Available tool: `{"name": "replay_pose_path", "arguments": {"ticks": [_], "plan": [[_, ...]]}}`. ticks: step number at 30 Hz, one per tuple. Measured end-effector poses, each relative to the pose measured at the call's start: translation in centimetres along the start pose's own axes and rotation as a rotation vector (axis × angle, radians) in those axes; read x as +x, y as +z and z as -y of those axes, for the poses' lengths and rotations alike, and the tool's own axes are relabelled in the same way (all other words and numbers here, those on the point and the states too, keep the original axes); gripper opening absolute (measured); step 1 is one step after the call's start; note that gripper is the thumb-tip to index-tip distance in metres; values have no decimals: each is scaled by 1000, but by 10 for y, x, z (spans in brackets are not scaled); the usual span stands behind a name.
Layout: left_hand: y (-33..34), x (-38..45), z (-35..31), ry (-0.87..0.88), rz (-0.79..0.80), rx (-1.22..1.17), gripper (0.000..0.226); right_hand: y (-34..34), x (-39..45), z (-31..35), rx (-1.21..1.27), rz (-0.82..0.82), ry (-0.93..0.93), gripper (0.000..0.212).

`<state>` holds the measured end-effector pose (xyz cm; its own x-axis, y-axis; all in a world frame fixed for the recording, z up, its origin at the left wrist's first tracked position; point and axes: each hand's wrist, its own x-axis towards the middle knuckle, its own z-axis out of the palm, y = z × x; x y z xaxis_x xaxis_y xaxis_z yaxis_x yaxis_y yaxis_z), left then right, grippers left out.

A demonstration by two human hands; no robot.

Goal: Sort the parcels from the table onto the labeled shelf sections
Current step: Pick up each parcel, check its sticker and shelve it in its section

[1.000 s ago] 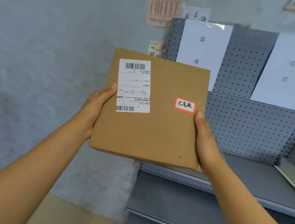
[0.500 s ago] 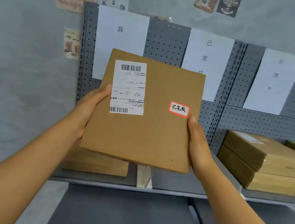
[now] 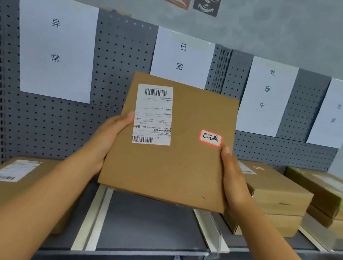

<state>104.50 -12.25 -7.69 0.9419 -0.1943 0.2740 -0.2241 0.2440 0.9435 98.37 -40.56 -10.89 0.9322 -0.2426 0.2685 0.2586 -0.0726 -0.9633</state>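
A flat brown cardboard parcel with a white shipping label and a small red-edged sticker reading 已完成 is held up in front of the shelf. My left hand grips its left edge and my right hand grips its right edge. The parcel hangs above the second shelf section, a bare grey board between two dividers. Behind it a white paper sign reads 已完, its lower part hidden by the parcel.
A sign 异常 marks the left section, where one brown parcel lies. Under the 处理中 sign two parcels are stacked. Further right are more stacked parcels. A clear divider separates sections.
The view has swung right and closer to the shelf. The parcel, held in both hands as before, now sits in front of the 已完 sign above the second section.
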Motion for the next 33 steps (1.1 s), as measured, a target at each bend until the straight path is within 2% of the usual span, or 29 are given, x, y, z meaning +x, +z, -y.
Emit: {"name": "replay_pose_path", "arguments": {"ticks": [3, 5, 7, 9, 11, 13, 15, 19, 20, 23, 24, 29, 33], "plan": [[12, 4, 10, -6, -65, 33, 86, -17, 20, -8, -27, 61, -6, 95], [17, 0, 21, -8, -117, 96, 85, -26, 28, -15, -37, 105, 10, 96], [19, -6, 36, -37, -211, 190, 73, -33, 32, -21, -66, 164, 40, 97], [19, -13, 51, -56, -342, 234, 49, -39, 36, -29, -106, 200, 71, 99], [19, -19, 64, -74, -429, 206, 30, -43, 41, -44, -144, 214, 96, 88], [24, -27, 78, -126, -437, 212, 18, -44, 41, -61, -127, 255, 150, 79], [27, -35, 89, -176, -432, 248, 10, -41, 41, -78, -80, 272, 206, 92], [25, -45, 101, -247, -434, 242, 26, -29, 52, -108, -49, 312, 276, 109], [22, -45, 104, -256, -434, 232, 27, -23, 51, -109, -40, 314, 287, 106], [16, -43, 113, -285, -433, 201, 36, -9, 50, -115, 12, 304, 318, 71], [15, -41, 117, -298, -426, 207, 41, -6, 51, -121, 13, 289, 337, 66], [13, -26, 141, -330, -417, 266, 39, 5, 61, -149, -46, 248, 406, 81], [5, -10, 163, -349, -404, 287, 39, 12, 66, -170, -157, 181, 400, 76]]}}
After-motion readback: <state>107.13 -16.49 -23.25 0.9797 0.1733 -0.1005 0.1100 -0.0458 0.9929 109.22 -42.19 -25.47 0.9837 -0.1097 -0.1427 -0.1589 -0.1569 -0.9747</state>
